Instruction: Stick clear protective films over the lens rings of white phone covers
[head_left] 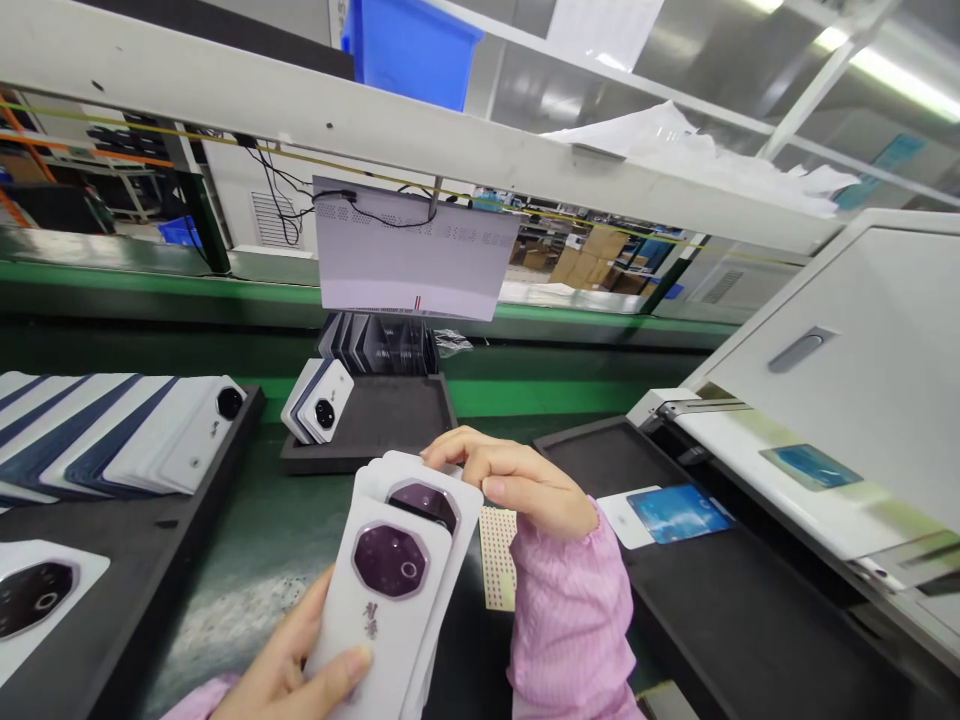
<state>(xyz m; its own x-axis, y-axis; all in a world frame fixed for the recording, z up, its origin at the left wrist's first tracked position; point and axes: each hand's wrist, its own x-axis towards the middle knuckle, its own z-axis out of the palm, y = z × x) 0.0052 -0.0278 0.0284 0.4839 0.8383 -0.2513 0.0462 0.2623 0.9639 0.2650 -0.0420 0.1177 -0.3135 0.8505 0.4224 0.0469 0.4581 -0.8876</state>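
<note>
A fanned stack of white phone-back panels (pixel 382 625), each with a dark eight-sided camera area, is held tilted in front of me. My left hand (pixel 289 660) grips its lower part, thumb across the front panel. At the top edge, my right hand (pixel 529 485) has bent fingers closed on the upper corner of a rear panel; its fingertips are partly hidden behind it. Under my right forearm lies a cream sheet with rows of small red marks (pixel 495 570). Beyond the stack, a few similar panels (pixel 319 400) lean together in a dark tray (pixel 382 420).
On the left, a dark tray (pixel 202 540) holds rows of white and blue panels (pixel 142 430). To the right, another dark tray (pixel 757 620) carries a blue-screened piece (pixel 679 512) beside a white machine (pixel 855 350). A monitor's back (pixel 416 260) hangs ahead.
</note>
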